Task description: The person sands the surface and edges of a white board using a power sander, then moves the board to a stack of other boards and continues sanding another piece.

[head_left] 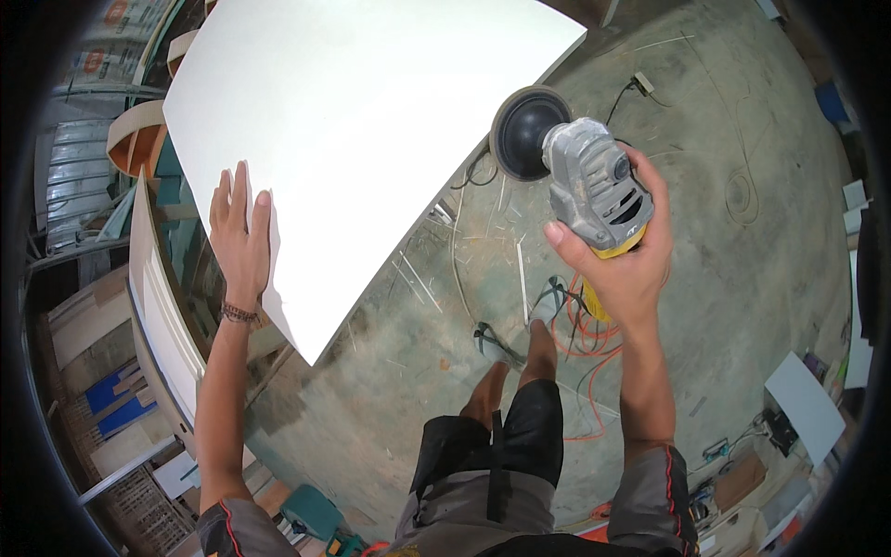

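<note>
A large white panel (pixel 371 121) stretches out in front of me, its near corner pointing toward my body. My left hand (pixel 243 243) lies flat on its left part, fingers stretched out. Wrapped around the body of a grey and yellow angle grinder (pixel 594 181) is my right hand (pixel 640 260), thumb on the near side. The grinder carries a round black sanding pad (pixel 531 133), seen beside the panel's right edge. Whether the pad touches that edge I cannot tell. My palm hides part of the grinder's rear.
On the concrete floor (pixel 733 278) lie an orange cable (pixel 594 348), thin white strips (pixel 522 278) and a power socket (pixel 642 84). Curved wooden frames (pixel 139 130) and stacked boards stand at the left. A white sheet (pixel 806 407) and tools sit at the lower right.
</note>
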A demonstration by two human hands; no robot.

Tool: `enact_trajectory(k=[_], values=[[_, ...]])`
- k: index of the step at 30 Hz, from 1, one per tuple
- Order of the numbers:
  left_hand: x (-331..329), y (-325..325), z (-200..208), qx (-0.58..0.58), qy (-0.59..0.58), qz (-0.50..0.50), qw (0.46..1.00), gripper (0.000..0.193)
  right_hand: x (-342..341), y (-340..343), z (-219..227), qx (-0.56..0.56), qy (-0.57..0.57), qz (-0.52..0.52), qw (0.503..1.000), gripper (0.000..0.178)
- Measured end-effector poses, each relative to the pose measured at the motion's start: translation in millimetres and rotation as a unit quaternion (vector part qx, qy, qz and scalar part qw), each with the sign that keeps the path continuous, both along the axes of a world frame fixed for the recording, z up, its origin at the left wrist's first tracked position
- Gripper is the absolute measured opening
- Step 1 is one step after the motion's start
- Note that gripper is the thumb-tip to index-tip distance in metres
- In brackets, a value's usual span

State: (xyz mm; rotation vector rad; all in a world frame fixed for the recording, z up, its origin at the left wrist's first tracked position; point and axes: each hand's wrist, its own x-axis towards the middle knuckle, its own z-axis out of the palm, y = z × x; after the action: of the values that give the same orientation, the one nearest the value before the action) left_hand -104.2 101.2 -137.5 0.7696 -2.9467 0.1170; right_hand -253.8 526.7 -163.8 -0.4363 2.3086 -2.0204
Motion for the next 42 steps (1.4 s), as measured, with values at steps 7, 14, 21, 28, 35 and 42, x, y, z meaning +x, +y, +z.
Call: enact_trajectory(k=[7, 14, 21, 28, 35, 42], values=[[0.0, 1.3, 4.5, 0.005, -0.005, -0.007, 1.000, 0.065, -42.1, 10.5, 9.8, -0.016, -0.035, -0.026, 0.999, 0.085], [0.9, 4.3, 11.9, -0.008, -0.047, -0.003, 0.999, 0.065, -78.0, 20.9, 12.2, -0.028, -0.056, -0.047, 0.997, 0.084], [-1.0, 7.0, 12.6, 0.008, -0.029, 0.005, 1.000, 0.063, -97.2, 36.1, 11.7, -0.041, -0.080, -0.074, 0.993, 0.083], [0.8, 5.7, 14.2, 0.007, -0.024, -0.002, 1.000, 0.063, -95.5, 41.1, 14.5, -0.029, -0.076, -0.061, 0.995, 0.084], [-1.1, 10.0, 11.3, 0.004, 0.002, -0.011, 1.000, 0.059, -87.0, 36.2, 13.1, -0.032, -0.068, -0.041, 0.996, 0.083], [-1.6, 10.7, 13.6, 0.020, 0.013, -0.005, 1.000, 0.061, -58.5, 29.1, 9.5, 0.013, 0.024, -0.005, 1.000, 0.086]])
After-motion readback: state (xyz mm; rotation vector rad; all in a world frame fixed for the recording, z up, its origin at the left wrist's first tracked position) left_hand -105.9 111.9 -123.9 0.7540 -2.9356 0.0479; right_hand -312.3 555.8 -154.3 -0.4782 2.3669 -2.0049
